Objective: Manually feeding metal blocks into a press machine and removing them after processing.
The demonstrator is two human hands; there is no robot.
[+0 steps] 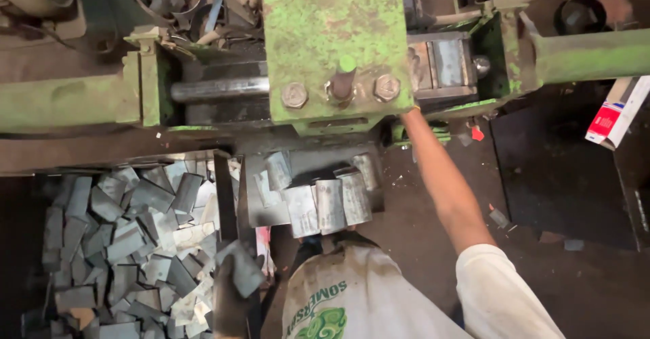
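**Left hand on a metal blank; right arm reaching under the press head**

Obs. 1: My left hand (231, 291), dark-gloved, is closed around one grey metal blank (242, 266). The blank is held tilted, low in the view, just beside the right edge of the heap of blanks (115, 237).

Obs. 2: The heap fills the lower left. Flat rectangular pieces, grey, lying at all angles and overlapping.

Obs. 3: My right arm (443, 183) stretches up and forward, bare below a white sleeve. The right hand is hidden behind the lower edge of the green press head (332, 34); I cannot tell whether it is open or closed, or what it touches.

Obs. 4: Under the press head, a small metal tray (261, 210) carries several curved, shinier pieces (330, 204), standing side by side near its front edge. Tray sits between the heap and my right arm.

Obs. 5: A red and white carton (619, 112) lies at far right, well apart from both hands.
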